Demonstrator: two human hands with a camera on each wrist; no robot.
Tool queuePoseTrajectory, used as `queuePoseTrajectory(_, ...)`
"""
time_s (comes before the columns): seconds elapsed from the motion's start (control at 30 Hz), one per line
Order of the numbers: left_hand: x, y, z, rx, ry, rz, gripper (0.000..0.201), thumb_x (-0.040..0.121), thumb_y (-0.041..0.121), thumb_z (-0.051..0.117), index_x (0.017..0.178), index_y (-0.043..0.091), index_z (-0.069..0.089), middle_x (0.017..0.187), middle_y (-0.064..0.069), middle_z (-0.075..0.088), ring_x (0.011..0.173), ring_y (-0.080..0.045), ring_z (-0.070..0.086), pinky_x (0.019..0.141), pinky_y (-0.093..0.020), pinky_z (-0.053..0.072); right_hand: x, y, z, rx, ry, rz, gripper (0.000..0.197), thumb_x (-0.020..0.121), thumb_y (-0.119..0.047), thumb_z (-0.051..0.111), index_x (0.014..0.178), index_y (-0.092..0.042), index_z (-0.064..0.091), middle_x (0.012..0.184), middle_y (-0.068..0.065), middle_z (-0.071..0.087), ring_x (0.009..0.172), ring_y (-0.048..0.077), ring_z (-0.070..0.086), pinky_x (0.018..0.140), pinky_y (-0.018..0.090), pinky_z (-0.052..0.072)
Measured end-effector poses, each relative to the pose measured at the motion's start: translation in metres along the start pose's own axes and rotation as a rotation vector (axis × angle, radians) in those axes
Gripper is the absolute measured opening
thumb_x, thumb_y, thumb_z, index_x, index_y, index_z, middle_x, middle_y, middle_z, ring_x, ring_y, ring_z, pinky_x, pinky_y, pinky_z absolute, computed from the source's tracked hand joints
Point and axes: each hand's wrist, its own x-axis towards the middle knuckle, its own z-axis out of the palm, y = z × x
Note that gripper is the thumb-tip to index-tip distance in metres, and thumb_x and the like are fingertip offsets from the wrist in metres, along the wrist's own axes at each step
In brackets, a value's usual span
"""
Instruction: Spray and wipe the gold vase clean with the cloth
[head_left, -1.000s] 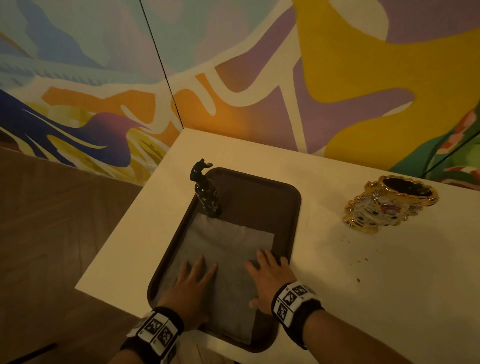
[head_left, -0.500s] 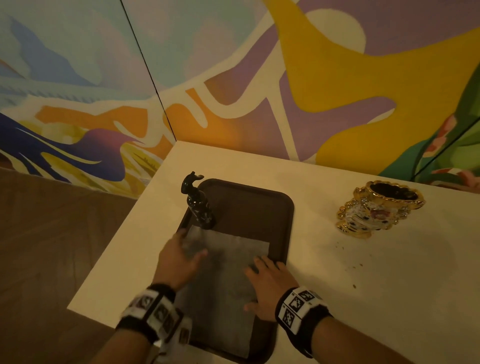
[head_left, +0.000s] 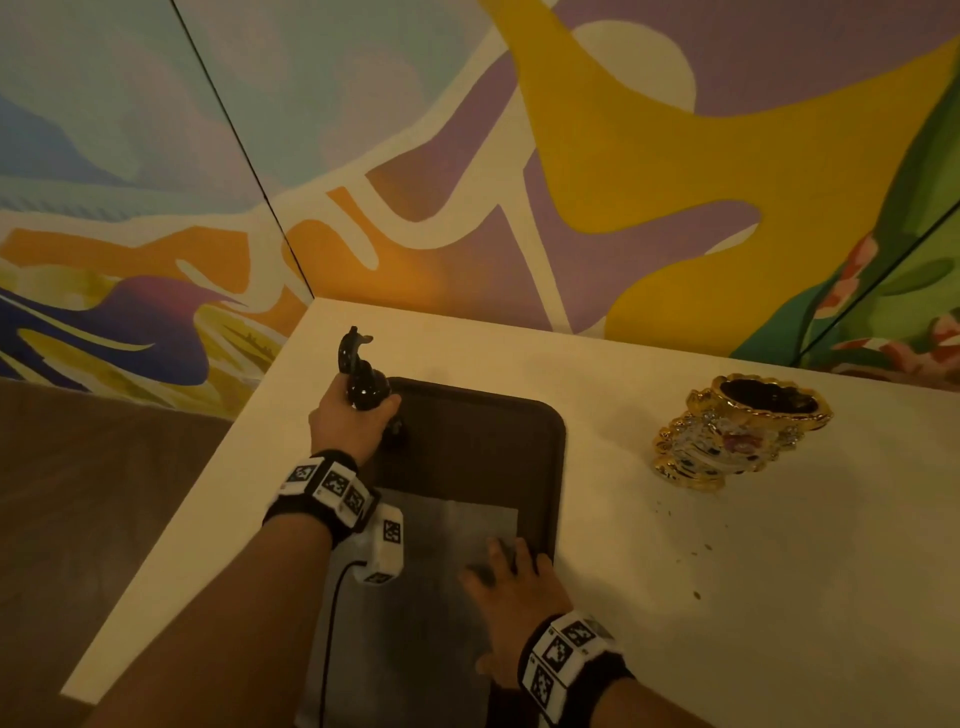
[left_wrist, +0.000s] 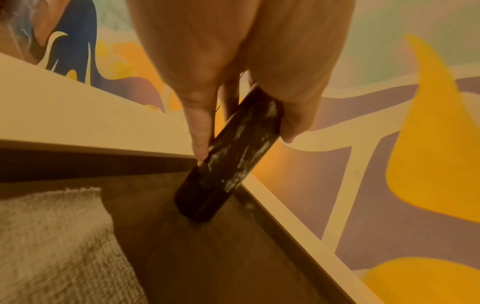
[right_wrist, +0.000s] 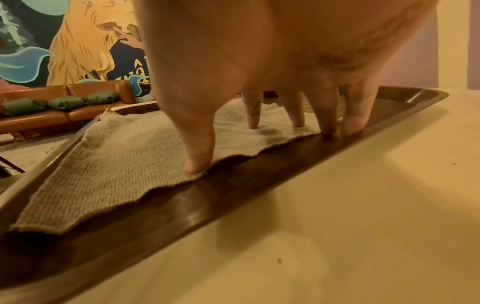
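While my left hand (head_left: 347, 423) gripped the spray bottle (head_left: 363, 382) at the tray's (head_left: 540, 441) far-left corner, picking up was the step.
My right hand (head_left: 511, 592) lay flat, fingers (right_wrist: 353, 121) pressing the cloth (head_left: 441, 566); the gold vase (head_left: 737, 434) stood near the desk's (head_left: 779, 597) far edge, unsprayed. Next I needed to carry the bottle across and aim.

The left hand (head_left: 350, 423) hides most of the spray bottle (head_left: 358, 376) in the head view; the tray (head_left: 545, 467) and cloth (head_left: 415, 613) run off the bottom edge
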Motion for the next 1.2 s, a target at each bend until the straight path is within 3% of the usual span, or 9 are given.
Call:
queuePoseTrajectory(0.2, 0.002, -0.012, -0.008, -0.018, -0.041, -0.08, 0.089, 0.072, 0.044, 0.077, 0.144, 0.021, 0.031, 0.143, -0.012, 0.049, 0.127, -0.033, 0.05, 0.102, -0.045, 0.043, -0.001, -0.001, -0.004, 0.03, 0.026, 0.006, 0.091, 0.075, -0.056, 0.062, 0.144, -0.026, 0.01, 0.158, 0.014, -0.004, 0.142, 0.042, -0.005, 0.111, 0.061, 0.008)
queuePoseTrajectory(0.27, -0.014, -0.029, -0.023, 0.089, -0.083, -0.051, 0.082, 0.076, 0.042, 0.075, 0.143, 0.018, 0.034, 0.142, -0.012, 0.048, 0.126, -0.031, 0.05, 0.1, -0.044, 0.044, -0.003, -0.001, -0.008, 0.033, 0.086, -0.02, 0.088, 0.077, -0.057, 0.057, 0.144, -0.023, 0.012, 0.157, 0.014, 0.0, 0.143, 0.036, -0.005, 0.111, 0.059, 0.01)
queuePoseTrajectory(0.37, -0.053, -0.074, -0.037, 0.623, -0.437, 0.155, 0.062, 0.084, 0.04, 0.066, 0.139, 0.024, 0.042, 0.146, -0.006, 0.043, 0.129, -0.026, 0.045, 0.106, -0.039, 0.038, 0.0, 0.001, -0.01, 0.004, 0.101, -0.047, 0.088, 0.078, -0.057, 0.055, 0.146, -0.022, 0.011, 0.158, 0.013, -0.002, 0.144, 0.033, -0.007, 0.112, 0.058, 0.008)
queuePoseTrajectory(0.43, -0.07, -0.107, -0.036, 0.882, -0.681, 0.21, 0.072, 0.087, 0.04, 0.061, 0.148, 0.035, 0.023, 0.16, -0.002, 0.016, 0.144, -0.027, 0.024, 0.115, -0.043, 0.028, 0.003, 0.001, -0.009, -0.005, 0.075, -0.019, 0.09, 0.078, -0.058, 0.056, 0.146, -0.023, 0.009, 0.158, 0.012, -0.007, 0.144, 0.033, -0.008, 0.112, 0.058, 0.007)
queuePoseTrajectory(0.5, -0.076, -0.123, -0.032, 0.98, -0.791, 0.195, 0.089, 0.085, 0.042, 0.062, 0.15, 0.042, 0.001, 0.162, 0.0, -0.011, 0.149, -0.029, -0.002, 0.117, -0.046, 0.02, 0.004, 0.001, -0.006, -0.016, 0.053, 0.02, 0.091, 0.078, -0.058, 0.056, 0.146, -0.024, 0.006, 0.158, 0.014, -0.008, 0.144, 0.034, -0.006, 0.112, 0.059, 0.005)
queuePoseTrajectory(0.67, -0.073, -0.124, -0.022, 1.024, -0.8, 0.211, 0.12, 0.069, 0.053, 0.073, 0.147, 0.042, -0.016, 0.159, 0.001, -0.025, 0.147, -0.029, -0.018, 0.118, -0.051, 0.016, 0.002, 0.001, -0.005, -0.075, 0.068, 0.129, 0.09, 0.08, -0.059, 0.052, 0.147, -0.024, 0.003, 0.158, 0.017, -0.003, 0.144, 0.037, -0.002, 0.111, 0.061, 0.001)
queuePoseTrajectory(0.9, -0.104, -0.112, -0.036, 1.041, -0.802, 0.362, 0.106, 0.076, 0.053, 0.066, 0.14, 0.052, -0.02, 0.159, 0.006, -0.021, 0.147, -0.034, -0.012, 0.117, -0.056, 0.018, -0.007, -0.001, -0.005, -0.038, 0.191, -0.05, 0.08, 0.083, -0.053, 0.053, 0.145, -0.025, 0.012, 0.158, 0.012, 0.002, 0.144, 0.034, 0.0, 0.114, 0.056, 0.007)
queuePoseTrajectory(1.0, -0.124, -0.112, -0.032, 1.097, -0.942, 0.275, 0.119, 0.067, 0.054, 0.073, 0.144, 0.048, -0.016, 0.159, 0.002, -0.024, 0.144, -0.043, -0.015, 0.113, -0.064, 0.017, -0.008, -0.006, -0.002, -0.086, 0.056, -0.061, 0.088, 0.078, -0.053, 0.061, 0.146, -0.027, 0.01, 0.158, 0.011, -0.001, 0.143, 0.036, -0.001, 0.112, 0.059, 0.006)
queuePoseTrajectory(1.2, -0.134, -0.117, -0.027, 1.103, -0.917, 0.187, 0.123, 0.067, 0.05, 0.075, 0.141, 0.05, -0.023, 0.157, 0.003, -0.031, 0.143, -0.042, -0.022, 0.113, -0.067, 0.012, -0.014, -0.001, 0.002, -0.029, 0.054, -0.028, 0.088, 0.079, -0.049, 0.063, 0.146, -0.024, 0.012, 0.158, 0.011, 0.0, 0.144, 0.035, 0.0, 0.114, 0.057, 0.01)
